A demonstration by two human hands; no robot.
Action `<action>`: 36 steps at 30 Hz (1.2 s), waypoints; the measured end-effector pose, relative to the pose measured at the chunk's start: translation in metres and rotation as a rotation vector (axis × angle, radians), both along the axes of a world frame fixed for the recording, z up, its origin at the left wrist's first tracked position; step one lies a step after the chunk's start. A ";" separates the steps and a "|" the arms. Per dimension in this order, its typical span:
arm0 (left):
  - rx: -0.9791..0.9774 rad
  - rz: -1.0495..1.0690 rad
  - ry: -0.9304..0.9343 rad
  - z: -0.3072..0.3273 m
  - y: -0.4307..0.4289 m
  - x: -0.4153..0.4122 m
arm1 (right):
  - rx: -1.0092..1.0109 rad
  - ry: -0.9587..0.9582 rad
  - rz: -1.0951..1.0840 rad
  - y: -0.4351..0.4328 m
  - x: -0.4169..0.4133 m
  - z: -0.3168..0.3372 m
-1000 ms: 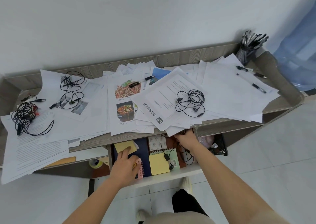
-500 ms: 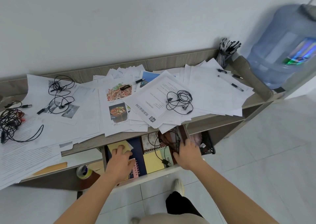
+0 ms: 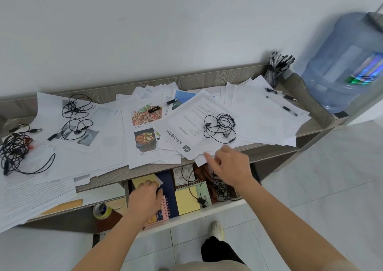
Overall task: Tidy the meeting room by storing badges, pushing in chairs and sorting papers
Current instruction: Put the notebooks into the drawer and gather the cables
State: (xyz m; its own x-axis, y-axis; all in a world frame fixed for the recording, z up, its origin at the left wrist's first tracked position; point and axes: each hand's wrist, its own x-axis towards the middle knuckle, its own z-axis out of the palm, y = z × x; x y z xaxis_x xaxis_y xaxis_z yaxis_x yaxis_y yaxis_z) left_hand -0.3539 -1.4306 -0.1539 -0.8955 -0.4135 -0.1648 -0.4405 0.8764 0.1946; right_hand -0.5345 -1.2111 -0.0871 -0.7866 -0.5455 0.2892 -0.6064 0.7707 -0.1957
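Two hands at open drawer (image 3: 207, 211) (notebooks (image 3: 169, 190), sticky pads, black cables (image 3: 220, 188) inside), L hand (image 3: 145, 200) resting loose on yellow pad (image 3: 143, 182), nothing gripped, R hand (image 3: 230, 165) at front edge of papers (image 3: 259, 115) on desktop (image 3: 128, 173), blurred, grip unclear, drawer's back hidden under desktop.

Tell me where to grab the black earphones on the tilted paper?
Pinch the earphones at the coil's bunched loops, coming straight down from above. They lie flat on the printed sheet, so no side gives an edge, and grabbing one loose end would probably uncoil them.
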 end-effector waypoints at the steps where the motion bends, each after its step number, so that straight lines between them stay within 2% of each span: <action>1: -0.035 -0.007 0.047 0.003 0.000 -0.002 | -0.127 -0.029 -0.056 -0.006 -0.010 0.007; 3: -0.065 -0.044 0.208 0.009 -0.002 -0.006 | -0.284 -0.127 -0.178 -0.020 -0.034 0.018; 5: -0.110 -0.072 0.398 0.015 -0.004 -0.011 | -0.193 -0.278 -0.303 -0.031 -0.061 0.023; 7: -0.170 -0.053 0.496 0.022 -0.004 -0.014 | -0.026 -0.415 -0.380 -0.041 -0.080 0.026; 10: -0.235 0.033 0.438 0.029 -0.011 -0.014 | 0.138 -0.528 -0.372 -0.053 -0.097 0.019; 14: -0.158 0.278 0.181 0.021 -0.030 -0.005 | 0.185 -0.538 -0.281 -0.065 -0.098 0.003; 17: -0.051 0.453 0.102 0.015 -0.043 0.007 | 0.043 -0.502 -0.212 -0.070 -0.095 0.003; 21: -0.055 0.379 0.014 0.010 -0.050 0.019 | -0.033 -0.538 -0.080 -0.070 -0.090 0.014; 27: -0.014 0.343 -0.036 0.017 -0.051 0.019 | -0.432 -0.645 0.059 -0.088 -0.047 0.044; 29: 0.003 0.314 -0.053 0.016 -0.056 0.021 | -0.546 -0.743 0.109 -0.098 -0.026 0.056; 31: 0.017 0.281 0.006 0.013 -0.059 0.027 | -0.676 -0.876 0.152 -0.104 -0.007 0.067; 33: 0.067 0.290 0.166 0.012 -0.061 0.039 | -0.783 -0.998 0.207 -0.108 0.015 0.076; 36: 0.101 0.375 0.447 0.005 -0.052 0.062 | -0.773 -1.153 0.240 -0.107 0.044 0.072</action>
